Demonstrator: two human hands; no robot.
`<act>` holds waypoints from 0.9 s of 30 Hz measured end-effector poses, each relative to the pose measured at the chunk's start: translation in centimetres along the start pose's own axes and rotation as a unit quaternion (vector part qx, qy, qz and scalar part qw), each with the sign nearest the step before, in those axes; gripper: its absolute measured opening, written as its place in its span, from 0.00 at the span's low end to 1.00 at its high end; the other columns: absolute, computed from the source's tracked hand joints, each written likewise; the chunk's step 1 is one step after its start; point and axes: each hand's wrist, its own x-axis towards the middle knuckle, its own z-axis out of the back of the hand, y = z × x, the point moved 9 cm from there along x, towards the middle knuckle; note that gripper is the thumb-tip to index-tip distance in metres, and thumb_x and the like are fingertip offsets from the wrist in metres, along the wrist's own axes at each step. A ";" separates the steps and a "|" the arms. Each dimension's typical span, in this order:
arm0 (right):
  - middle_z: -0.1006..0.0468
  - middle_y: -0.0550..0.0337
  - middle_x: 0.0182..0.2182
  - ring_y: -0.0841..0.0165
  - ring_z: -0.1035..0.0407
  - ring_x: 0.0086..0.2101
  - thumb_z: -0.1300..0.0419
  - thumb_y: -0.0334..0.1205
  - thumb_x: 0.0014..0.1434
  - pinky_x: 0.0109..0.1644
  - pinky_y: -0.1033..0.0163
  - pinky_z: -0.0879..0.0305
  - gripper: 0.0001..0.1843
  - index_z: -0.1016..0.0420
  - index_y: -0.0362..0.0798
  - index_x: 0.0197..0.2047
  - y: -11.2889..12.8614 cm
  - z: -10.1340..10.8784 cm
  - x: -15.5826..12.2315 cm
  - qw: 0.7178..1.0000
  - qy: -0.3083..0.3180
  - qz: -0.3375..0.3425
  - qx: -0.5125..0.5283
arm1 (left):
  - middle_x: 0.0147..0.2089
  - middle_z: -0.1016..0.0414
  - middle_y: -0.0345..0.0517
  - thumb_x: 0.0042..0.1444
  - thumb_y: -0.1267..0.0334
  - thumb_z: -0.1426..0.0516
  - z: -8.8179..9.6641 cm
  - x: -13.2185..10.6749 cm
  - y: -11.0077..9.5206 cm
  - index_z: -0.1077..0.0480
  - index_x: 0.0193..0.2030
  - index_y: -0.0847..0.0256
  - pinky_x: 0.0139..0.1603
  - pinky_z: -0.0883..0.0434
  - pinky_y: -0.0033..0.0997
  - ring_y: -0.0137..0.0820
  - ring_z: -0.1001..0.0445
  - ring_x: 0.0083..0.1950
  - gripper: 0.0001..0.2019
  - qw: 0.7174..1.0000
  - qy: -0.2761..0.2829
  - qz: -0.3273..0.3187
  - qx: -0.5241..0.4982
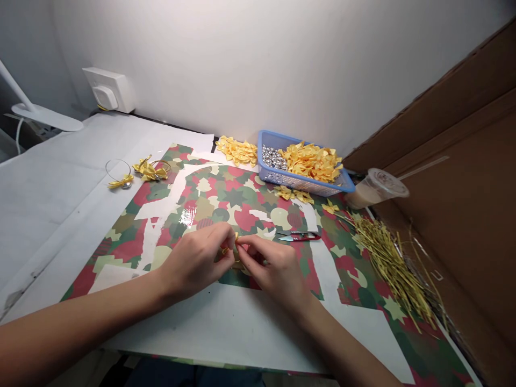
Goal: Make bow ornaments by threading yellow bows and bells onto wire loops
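As left hand (197, 263), right hand (274, 269) pinch yellow ribbon (230, 244), snips (298, 236) near

The bench (52, 188) is white-topped, and a red-and-green patterned sheet (237, 196) covers most of its middle. At upper centre, a blue basket (300, 185) sits at the sheet's far edge, with silver beads (273, 158) and yellow bows (310, 161) inside. A heap of loose bows (237, 151) lies just left of it, and a few more bows (292, 194) touch its front. Red-handled snips (299, 236) lie mid-frame on the sheet. Gold strands (389, 266) pile at right, a tilted plastic cup (377, 188) stands beyond them, and wire loops (150, 170) lie at upper left — well apart from a lamp base (46, 117).
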 end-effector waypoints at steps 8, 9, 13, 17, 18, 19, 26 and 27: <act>0.32 0.67 0.17 0.75 0.39 0.18 0.46 0.31 0.59 0.22 0.72 0.44 0.09 0.26 0.46 0.31 -0.4 -0.2 -0.1 1.000 0.009 -0.023 0.017 | 0.23 0.33 0.36 0.54 0.73 0.51 0.7 -0.2 -0.6 0.43 0.29 0.59 0.22 0.36 0.23 0.25 0.33 0.22 0.06 0.998 -0.051 -0.042 0.013; 0.32 0.67 0.17 0.76 0.40 0.18 0.47 0.30 0.59 0.22 0.72 0.44 0.09 0.26 0.46 0.32 -0.4 -0.2 -0.1 1.000 0.008 -0.023 0.016 | 0.23 0.33 0.36 0.54 0.73 0.52 0.7 -0.2 -0.6 0.43 0.29 0.59 0.22 0.36 0.23 0.25 0.33 0.22 0.06 0.997 -0.056 -0.048 0.017; 0.33 0.67 0.16 0.75 0.40 0.17 0.47 0.31 0.59 0.22 0.72 0.44 0.09 0.25 0.46 0.32 -0.4 -0.1 -0.1 1.000 0.002 -0.022 0.006 | 0.23 0.33 0.36 0.54 0.74 0.52 0.7 -0.2 -0.9 0.43 0.29 0.59 0.22 0.35 0.23 0.25 0.33 0.22 0.06 0.996 -0.059 -0.061 0.024; 0.34 0.67 0.15 0.75 0.41 0.16 0.47 0.32 0.58 0.22 0.72 0.44 0.10 0.25 0.47 0.32 -0.5 -0.2 -0.1 1.000 0.002 -0.028 0.003 | 0.23 0.33 0.36 0.55 0.74 0.52 0.7 -0.2 -0.9 0.42 0.29 0.59 0.22 0.35 0.22 0.25 0.33 0.22 0.06 0.996 -0.056 -0.062 0.025; 0.34 0.68 0.15 0.76 0.42 0.16 0.47 0.32 0.58 0.21 0.72 0.44 0.10 0.25 0.47 0.32 -0.5 -0.1 -0.1 1.000 0.001 -0.028 0.004 | 0.23 0.34 0.36 0.55 0.73 0.52 0.7 -0.2 -1.0 0.42 0.29 0.59 0.21 0.35 0.22 0.25 0.33 0.22 0.06 0.996 -0.056 -0.062 0.026; 0.34 0.68 0.15 0.76 0.42 0.16 0.47 0.32 0.58 0.21 0.72 0.44 0.10 0.25 0.47 0.32 -0.5 -0.1 -0.1 1.000 0.001 -0.028 0.006 | 0.23 0.34 0.36 0.55 0.73 0.52 0.7 -0.2 -1.0 0.42 0.29 0.59 0.21 0.36 0.22 0.25 0.33 0.22 0.07 0.996 -0.057 -0.062 0.027; 0.33 0.67 0.16 0.75 0.40 0.17 0.45 0.34 0.59 0.23 0.71 0.43 0.08 0.24 0.45 0.35 -0.6 -0.3 0.0 0.998 0.025 -0.047 0.035 | 0.23 0.34 0.35 0.53 0.72 0.50 0.5 -0.1 0.2 0.42 0.29 0.59 0.22 0.35 0.22 0.25 0.32 0.22 0.05 1.000 -0.029 -0.001 -0.007; 0.32 0.67 0.17 0.75 0.39 0.17 0.45 0.34 0.58 0.23 0.70 0.42 0.08 0.24 0.45 0.37 -0.8 -0.5 0.0 0.996 0.036 -0.060 0.053 | 0.23 0.34 0.35 0.53 0.72 0.50 0.6 0.0 0.5 0.42 0.29 0.59 0.22 0.36 0.21 0.24 0.32 0.23 0.05 0.999 -0.029 0.009 -0.010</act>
